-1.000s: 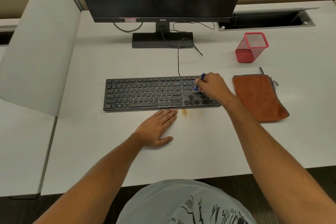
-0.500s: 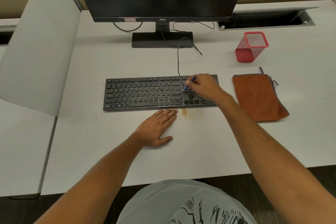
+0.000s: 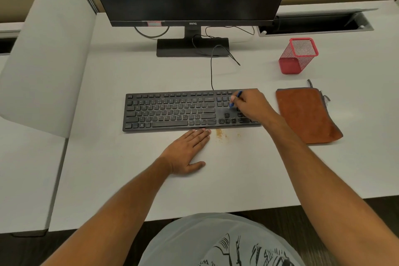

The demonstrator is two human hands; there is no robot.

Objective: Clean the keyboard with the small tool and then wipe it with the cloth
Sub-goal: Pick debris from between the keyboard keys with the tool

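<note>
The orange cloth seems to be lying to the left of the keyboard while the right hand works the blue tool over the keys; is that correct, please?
Not quite: the head view shows the orange cloth to the right of the keyboard. The right hand does work the blue tool over the keys.

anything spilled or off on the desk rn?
Yes: brownish crumbs lie scattered on the white desk just in front of the keyboard, beside the left hand. The monitor's cables trail loose. Nothing looks damaged.

Bare desk (image 3: 248,179) open at 6 o'clock of keyboard (image 3: 172,112). Cloth (image 3: 306,114) blocks 3 o'clock, monitor base (image 3: 192,47) and cable (image 3: 212,67) crowd 12, crumbs (image 3: 221,134) just below the front edge.
</note>
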